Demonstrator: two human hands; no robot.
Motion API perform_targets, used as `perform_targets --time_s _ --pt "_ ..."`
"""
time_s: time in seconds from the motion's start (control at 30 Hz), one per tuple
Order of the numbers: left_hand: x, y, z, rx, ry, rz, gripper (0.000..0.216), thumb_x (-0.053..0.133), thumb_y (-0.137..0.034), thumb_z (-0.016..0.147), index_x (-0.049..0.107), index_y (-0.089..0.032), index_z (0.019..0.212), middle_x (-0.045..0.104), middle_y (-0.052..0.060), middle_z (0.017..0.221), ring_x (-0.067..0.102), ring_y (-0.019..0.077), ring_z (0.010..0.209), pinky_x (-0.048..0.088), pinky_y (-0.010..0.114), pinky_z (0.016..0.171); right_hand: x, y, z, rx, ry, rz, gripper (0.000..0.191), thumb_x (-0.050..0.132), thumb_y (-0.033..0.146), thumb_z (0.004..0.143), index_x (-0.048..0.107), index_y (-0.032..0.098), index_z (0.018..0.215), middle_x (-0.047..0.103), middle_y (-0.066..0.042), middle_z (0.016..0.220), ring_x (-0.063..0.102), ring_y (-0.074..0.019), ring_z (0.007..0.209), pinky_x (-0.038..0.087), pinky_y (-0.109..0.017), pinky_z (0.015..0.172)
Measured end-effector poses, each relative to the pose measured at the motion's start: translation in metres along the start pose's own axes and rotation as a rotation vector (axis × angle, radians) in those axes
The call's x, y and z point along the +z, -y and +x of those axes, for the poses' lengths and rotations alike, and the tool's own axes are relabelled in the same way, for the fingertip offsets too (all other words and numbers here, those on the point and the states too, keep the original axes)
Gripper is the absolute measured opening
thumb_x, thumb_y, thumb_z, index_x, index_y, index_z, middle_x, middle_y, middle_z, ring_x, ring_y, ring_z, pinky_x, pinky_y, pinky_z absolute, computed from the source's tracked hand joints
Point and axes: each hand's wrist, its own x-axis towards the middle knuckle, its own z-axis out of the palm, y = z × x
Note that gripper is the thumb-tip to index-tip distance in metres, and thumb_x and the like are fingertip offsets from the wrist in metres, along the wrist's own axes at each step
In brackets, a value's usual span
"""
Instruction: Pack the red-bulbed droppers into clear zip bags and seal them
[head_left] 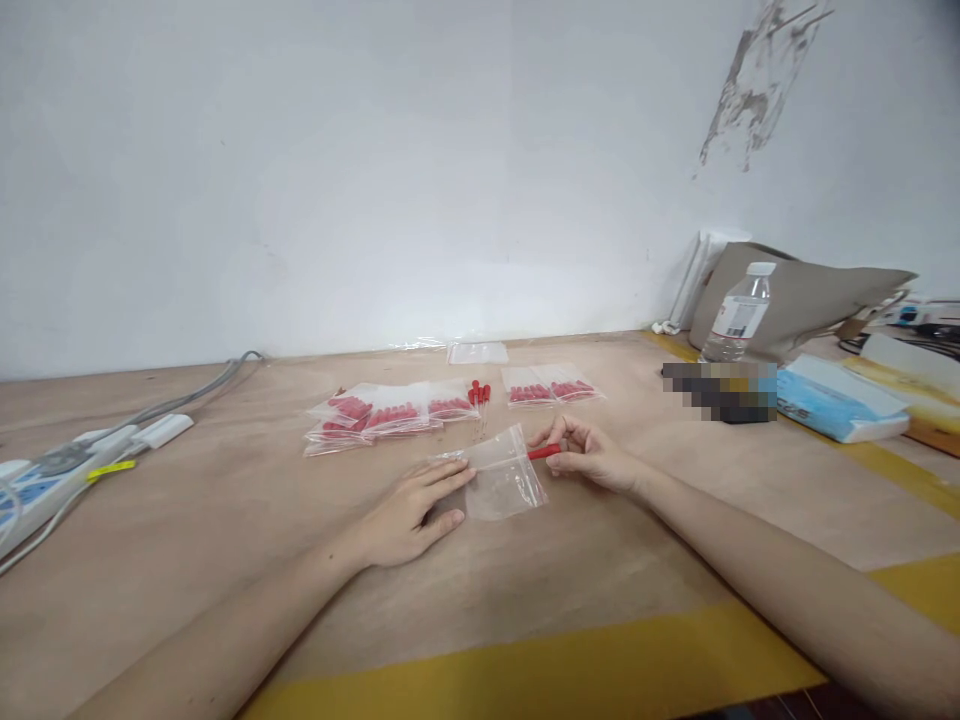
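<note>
Red-handled tool (544, 452): right of the middle of the table (225, 520), between the far and near edges; its thin shaft points left along a clear zip bag (501, 492), whether inside or on top I cannot tell.
Right forearm (750, 560): slants in from the near right corner, over yellow tape (525, 655).
Right hand (589, 455): raised at the bag's right end, fingers curled, thumb and fingertips clamped on the red handle.
Left forearm (247, 620): reaches in from the near edge, on the left.
Left hand (420, 510): palm down, fingers stretched right, thumb spread well apart; fingertips rest on the bag's left part.
Towards the far edge: filled bags (386, 415) of red pieces, loose red-topped pieces (478, 393) just beside them, two more bags (551, 388) further right.
</note>
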Motion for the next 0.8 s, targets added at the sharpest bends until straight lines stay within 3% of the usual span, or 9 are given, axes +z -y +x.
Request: perform_targets --time_s 0.07,0.17,0.27,0.5,0.6,0.73,0.8 --pt "-0.001 0.000 0.001 0.011 0.011 0.007 0.047 0.039 -0.039 0.091 0.031 -0.028 0.136 0.034 0.003 0.140 0.028 0.0219 0.130 0.026 0.043 0.105 0.003 -0.001 0.000 0.047 0.110 0.002 0.032 0.068 0.033 0.067 0.043 0.019 0.079 0.060 -0.003 0.098 0.057 -0.0066 0.057 0.041 -0.021 0.050" --pt "-0.002 -0.001 0.003 0.032 0.010 0.004 0.048 0.040 -0.038 0.090 0.030 -0.028 0.136 0.035 0.003 0.139 0.028 0.0218 0.130 0.026 0.044 0.105 0.009 -0.002 0.002 0.068 0.193 -0.004 0.031 0.064 0.036 0.071 0.040 0.020 0.083 0.060 0.002 0.081 0.056 -0.0069 0.058 0.042 -0.021 0.053" --pt "-0.001 -0.001 0.002 0.031 0.001 -0.008 0.048 0.041 -0.038 0.090 0.030 -0.028 0.136 0.035 0.003 0.139 0.028 0.0224 0.129 0.026 0.044 0.105 0.009 -0.003 0.003 0.033 0.160 -0.036 0.029 0.064 0.035 0.072 0.041 0.020 0.081 0.058 0.005 0.072 0.053 -0.0057 0.060 0.042 -0.021 0.060" --pt "0.000 -0.002 0.001 0.055 -0.053 -0.093 0.050 0.044 -0.037 0.088 0.031 -0.027 0.135 0.034 0.004 0.140 0.032 0.0236 0.127 0.029 0.043 0.104 -0.005 -0.010 0.006 0.063 0.099 -0.138 0.031 0.069 0.036 0.065 0.049 0.018 0.080 0.063 0.000 0.079 0.057 -0.0095 0.069 0.044 -0.024 0.066" --pt "0.001 -0.002 0.001 0.038 -0.052 -0.086 0.048 0.045 -0.038 0.088 0.034 -0.027 0.134 0.036 0.004 0.138 0.033 0.0236 0.126 0.030 0.043 0.103 0.000 -0.008 0.006 0.038 0.132 -0.272 0.027 0.068 0.040 0.066 0.058 0.016 0.076 0.063 -0.001 0.076 0.057 -0.0114 0.069 0.044 -0.025 0.066" --pt "0.001 -0.003 0.001 0.032 -0.055 -0.091 0.046 0.044 -0.037 0.088 0.035 -0.025 0.132 0.040 0.005 0.135 0.036 0.0229 0.124 0.032 0.041 0.102 0.006 0.001 0.003 -0.130 0.236 -0.569 0.027 0.053 0.040 0.079 0.067 0.017 0.077 0.062 -0.005 0.091 0.056 -0.0149 0.086 0.043 -0.028 0.077" --pt "0.001 -0.004 0.000 0.016 -0.064 -0.115 0.043 0.044 -0.037 0.088 0.037 -0.023 0.128 0.044 0.006 0.132 0.041 0.0227 0.120 0.036 0.040 0.099 0.000 0.007 0.005 -0.130 0.243 -0.660 0.028 0.050 0.038 0.081 0.068 0.017 0.076 0.062 -0.005 0.089 0.056 -0.0149 0.083 0.043 -0.027 0.075"
